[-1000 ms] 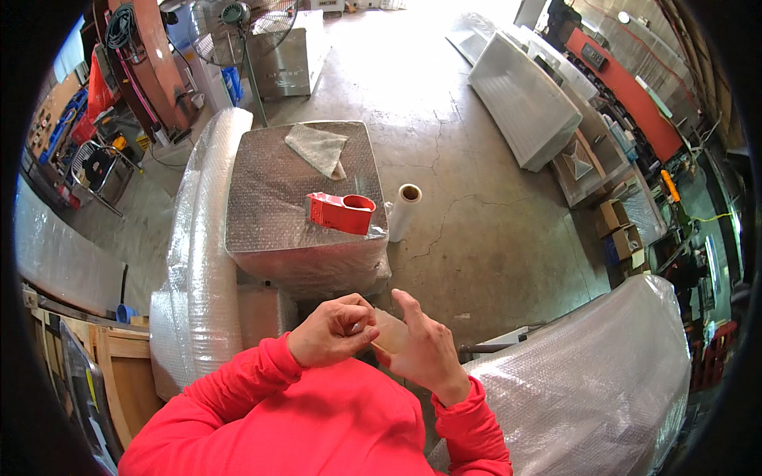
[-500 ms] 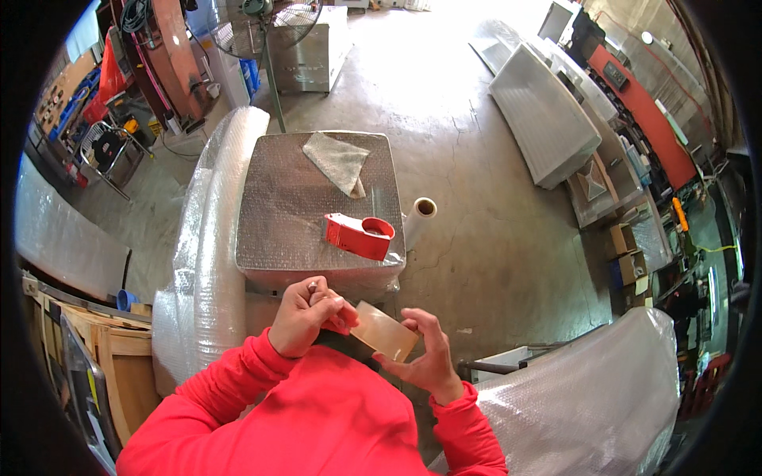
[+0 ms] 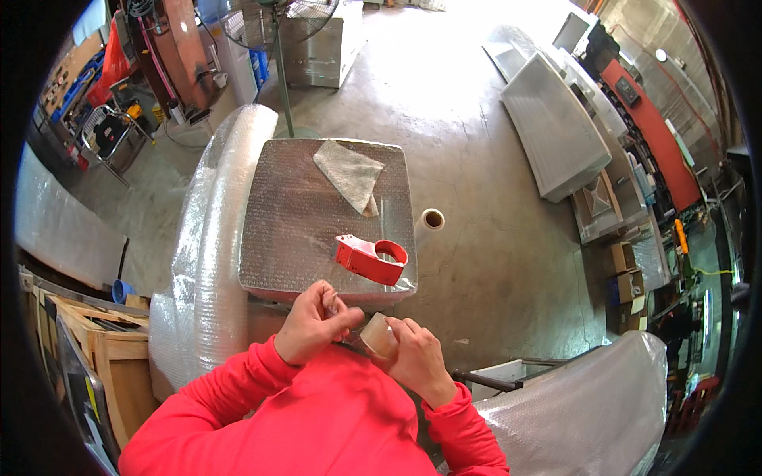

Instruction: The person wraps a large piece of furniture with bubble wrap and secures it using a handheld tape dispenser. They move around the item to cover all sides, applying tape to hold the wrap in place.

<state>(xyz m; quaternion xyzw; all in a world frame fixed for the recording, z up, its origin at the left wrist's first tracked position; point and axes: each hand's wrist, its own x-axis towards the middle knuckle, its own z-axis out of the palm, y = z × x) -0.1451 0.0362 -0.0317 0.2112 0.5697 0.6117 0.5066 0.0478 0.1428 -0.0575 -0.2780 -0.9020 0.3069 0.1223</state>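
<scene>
My right hand is closed on a roll of tan packing tape, held tilted in front of my body. Close by on the left, my left hand is pinched, its thumb and fingertips together. Whatever lies between them is too small to make out. Just beyond both hands, a red handheld tape dispenser rests on a bubble-wrapped block with rounded corners. Farther back on the same surface lies a crumpled pale cloth.
Long bubble-wrap rolls stand along the block's left side. To its right is an upright roll of clear film. A wrapped panel is at lower right, a wooden crate at lower left. A fan stands behind.
The tape roll has turned in my right hand, which has moved left toward my left hand, its fingers now wrapped over the roll. The whole view has shifted slightly.
</scene>
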